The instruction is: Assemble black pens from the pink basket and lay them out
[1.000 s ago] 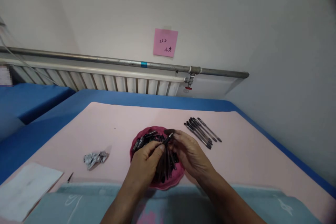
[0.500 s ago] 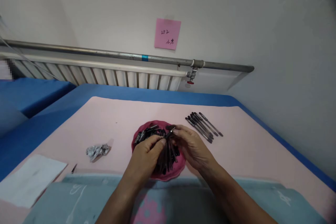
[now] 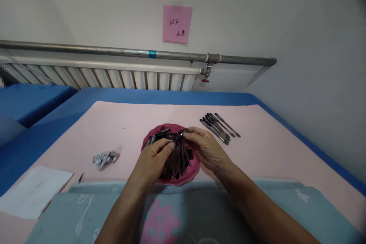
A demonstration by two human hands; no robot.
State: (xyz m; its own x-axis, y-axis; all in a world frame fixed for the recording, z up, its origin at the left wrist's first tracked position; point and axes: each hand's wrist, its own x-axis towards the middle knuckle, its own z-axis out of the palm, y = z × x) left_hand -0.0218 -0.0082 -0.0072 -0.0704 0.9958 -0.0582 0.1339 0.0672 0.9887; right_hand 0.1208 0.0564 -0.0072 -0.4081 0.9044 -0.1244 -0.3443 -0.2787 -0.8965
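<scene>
A dark pen piece (image 3: pixel 178 137) was held aslant over a basket (image 3: pixel 187 178), its bright end directed away and to the right; its lower end was partly hidden. The round magenta basket was edged by a wavy rim. Inside, slender dark rods (image 3: pixel 182 160) were fanned toward the near side, and shorter black pieces (image 3: pixel 160 134) were heaped at the far left. Beyond the basket, to the right, several dark-capped pens (image 3: pixel 217 126) were aligned side by side, diagonally.
</scene>
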